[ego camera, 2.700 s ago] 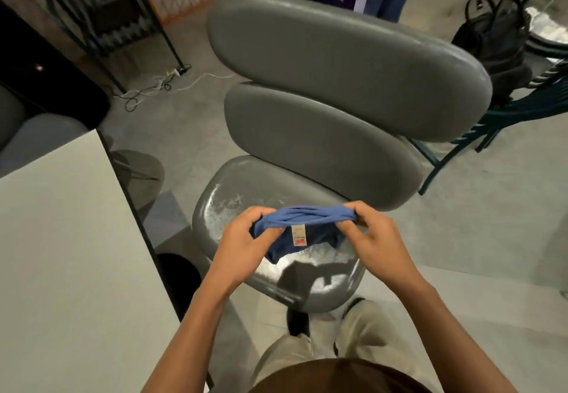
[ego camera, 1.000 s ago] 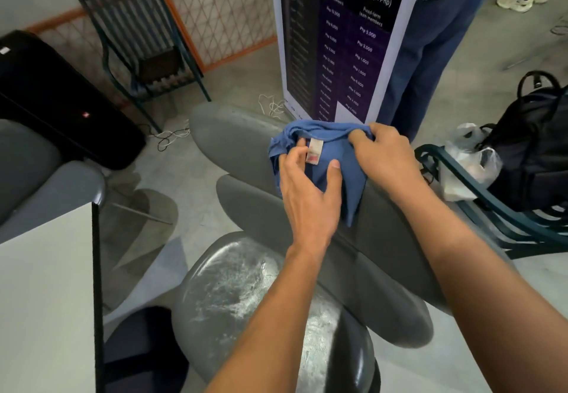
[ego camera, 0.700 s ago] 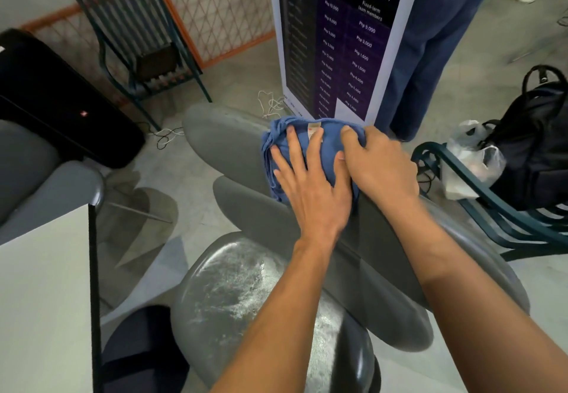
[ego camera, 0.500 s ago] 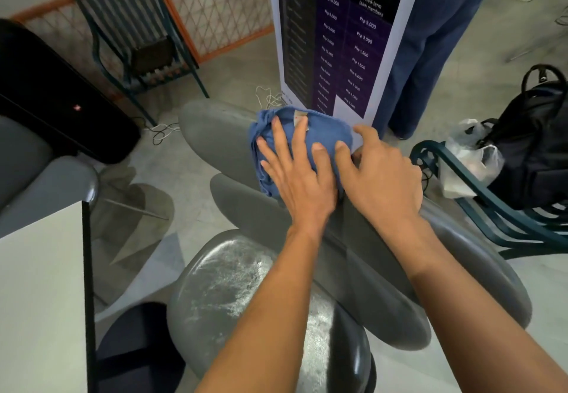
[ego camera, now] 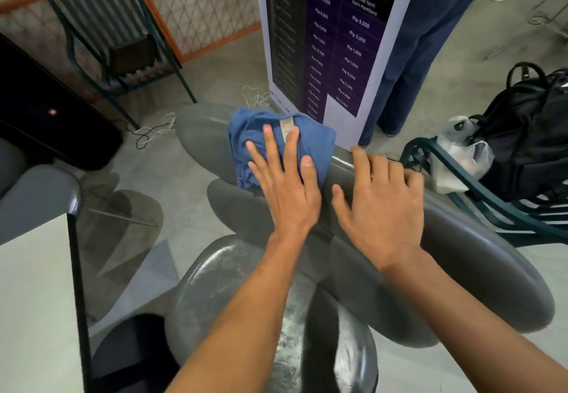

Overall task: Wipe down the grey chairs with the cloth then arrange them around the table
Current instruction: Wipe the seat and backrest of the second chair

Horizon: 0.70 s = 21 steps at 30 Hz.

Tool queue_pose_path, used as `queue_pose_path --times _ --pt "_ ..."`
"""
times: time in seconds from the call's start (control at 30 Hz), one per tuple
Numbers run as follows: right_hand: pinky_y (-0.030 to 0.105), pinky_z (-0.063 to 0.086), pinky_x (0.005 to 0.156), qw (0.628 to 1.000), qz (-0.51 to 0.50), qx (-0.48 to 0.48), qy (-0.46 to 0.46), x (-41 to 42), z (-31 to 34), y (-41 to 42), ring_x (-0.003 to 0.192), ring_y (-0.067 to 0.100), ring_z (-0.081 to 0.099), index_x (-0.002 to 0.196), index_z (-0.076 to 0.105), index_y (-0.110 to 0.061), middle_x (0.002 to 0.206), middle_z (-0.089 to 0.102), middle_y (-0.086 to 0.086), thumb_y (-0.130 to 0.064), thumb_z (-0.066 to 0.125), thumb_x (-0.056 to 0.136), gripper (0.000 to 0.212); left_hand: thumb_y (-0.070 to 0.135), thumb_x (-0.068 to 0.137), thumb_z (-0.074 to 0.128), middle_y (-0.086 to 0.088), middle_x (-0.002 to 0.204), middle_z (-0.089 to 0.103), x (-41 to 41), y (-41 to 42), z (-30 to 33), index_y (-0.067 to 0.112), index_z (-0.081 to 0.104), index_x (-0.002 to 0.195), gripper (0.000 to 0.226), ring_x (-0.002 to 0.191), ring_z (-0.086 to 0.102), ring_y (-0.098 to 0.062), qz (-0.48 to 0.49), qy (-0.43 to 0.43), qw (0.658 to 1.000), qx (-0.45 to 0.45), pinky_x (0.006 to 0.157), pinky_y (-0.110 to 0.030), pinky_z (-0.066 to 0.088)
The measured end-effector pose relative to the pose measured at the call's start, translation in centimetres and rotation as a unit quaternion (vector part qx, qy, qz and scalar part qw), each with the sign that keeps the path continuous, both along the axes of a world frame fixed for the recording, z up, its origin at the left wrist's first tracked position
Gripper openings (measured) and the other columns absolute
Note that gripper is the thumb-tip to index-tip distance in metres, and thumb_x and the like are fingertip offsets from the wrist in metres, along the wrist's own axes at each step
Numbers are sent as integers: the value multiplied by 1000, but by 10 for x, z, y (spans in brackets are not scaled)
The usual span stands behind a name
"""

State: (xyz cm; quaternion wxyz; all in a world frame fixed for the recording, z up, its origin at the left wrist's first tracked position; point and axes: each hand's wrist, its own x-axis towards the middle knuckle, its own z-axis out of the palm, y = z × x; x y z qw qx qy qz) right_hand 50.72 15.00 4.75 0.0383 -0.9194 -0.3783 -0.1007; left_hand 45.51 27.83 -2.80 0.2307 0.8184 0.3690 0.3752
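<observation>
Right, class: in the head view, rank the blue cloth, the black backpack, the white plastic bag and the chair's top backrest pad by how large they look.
1. top backrest pad, nearest the camera
2. black backpack, cut off by the frame edge
3. blue cloth, partly under the left hand
4. white plastic bag

The cloth (ego camera: 276,143) lies on the chair (ego camera: 461,257) backrest's top edge, left hand (ego camera: 285,183) on it, right hand (ego camera: 381,208) beside.

The grey chair (ego camera: 461,269) has smooth, slightly glossy padding like leather; its seat at the lower centre shines with whitish scuffs. The blue cloth (ego camera: 310,143) is soft, matt, wrinkled fabric. The table (ego camera: 33,316) at lower left looks smooth and matt.
</observation>
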Motion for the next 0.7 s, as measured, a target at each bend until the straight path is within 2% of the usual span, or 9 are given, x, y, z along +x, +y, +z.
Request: queue_pose_path --times 0.13,0.23,0.33,0.4,0.47,0.53,0.6,0.63,0.7 --pt "49 38 87 999 -24 -22 -15 -6 -2 4 101 34 52 145 39 -10 119 55 15 -52 50 96 66 50 108 24 -7 169 20 -12 49 7 34 34 157 52 158 -2 -34 36 3 999 -31 122 -66 10" --pt "49 39 89 998 -36 -33 -27 -12 -3 10 101 34 51 146 36 -10 119 53 15 -53 47 98 66 41 111 27 -6 170 16 -22 101 16 30 32 159 50 158 -2 -32 125 -81 981 -121 123 -63 9" --pt "49 38 89 997 -51 -34 -45 -20 -5 19 99 35 49 145 37 -8 116 52 15 -52 49 98 66 40 111 25 -1 172 9 -22 125 16 29 27 161 51 158 -3 -33 181 -151 959 -154 122 -64 7" --pt "50 37 90 996 -61 -34 -57 -23 -7 21 98 36 49 144 38 -8 115 51 16 -52 51 98 65 40 112 23 2 172 4 -14 121 12 30 21 162 51 158 -4 -29 213 -193 935 -208 123 -58 2" --pt "51 37 92 995 -68 -26 -63 -21 -10 20 100 38 49 143 38 -7 117 52 18 -51 54 97 65 31 114 24 -4 172 4 -12 112 -4 20 15 163 52 158 1 -25 243 -235 899 -279 125 -38 -2" --pt "54 36 95 994 -83 -16 -65 -15 -13 17 102 39 50 143 39 -6 119 52 20 -49 57 96 66 20 113 21 -13 171 5 -15 102 -30 5 11 162 52 158 8 -26 239 -249 863 -370 121 -21 2" --pt "54 35 98 993 -92 -20 -65 -12 -14 16 104 39 50 143 39 -7 121 52 20 -49 59 95 67 20 111 9 -16 170 7 -21 96 -44 -1 8 161 54 156 12 -27 207 -236 821 -477 125 -25 9" --pt "54 35 98 993 -94 -22 -64 -11 -14 17 104 39 49 143 39 -7 121 52 19 -49 60 95 67 20 110 5 -16 170 6 -21 99 -46 -2 6 160 55 156 11 -27 215 -252 801 -499 125 -30 9" --pt "54 35 98 993 -96 -20 -63 -12 -14 19 104 39 50 142 39 -7 121 52 19 -48 61 94 67 19 112 10 -15 171 4 -16 109 -36 0 5 161 53 157 9 -28 235 -274 792 -494 124 -31 6"
